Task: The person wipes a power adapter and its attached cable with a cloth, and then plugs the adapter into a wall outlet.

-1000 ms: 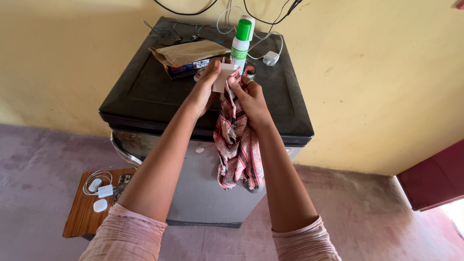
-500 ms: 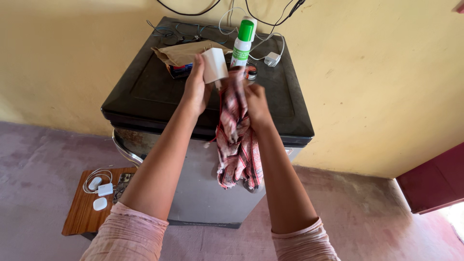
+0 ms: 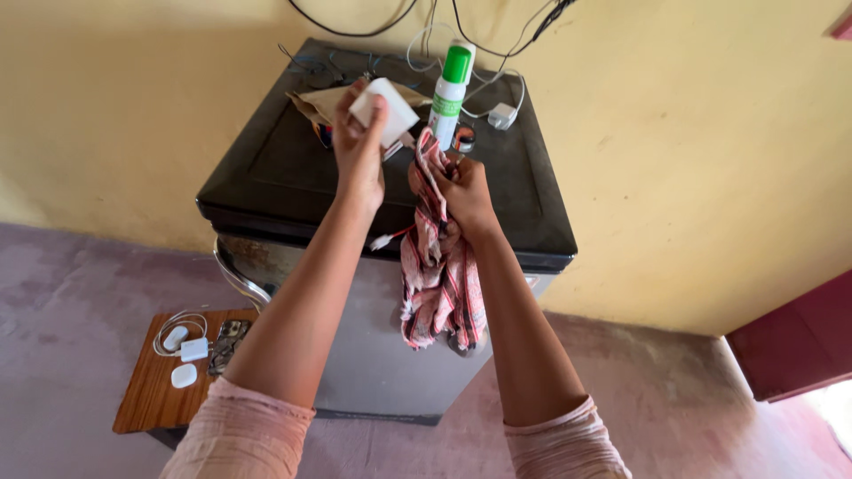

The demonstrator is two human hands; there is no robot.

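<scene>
Left hand pinches a white charger block above the dark top of a small fridge, while the right hand grips a bunched red-checked cloth hanging just beside it, near a green-capped spray can.

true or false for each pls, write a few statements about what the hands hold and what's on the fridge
1. The left hand holds a white charger block. True.
2. The right hand grips a checked cloth. True.
3. The cloth lies flat on the floor. False: it hangs from the right hand, in front of the small fridge.
4. The spray can on the fridge has a red cap. False: its cap is green.
5. The right hand is empty. False: it holds the cloth.
</scene>
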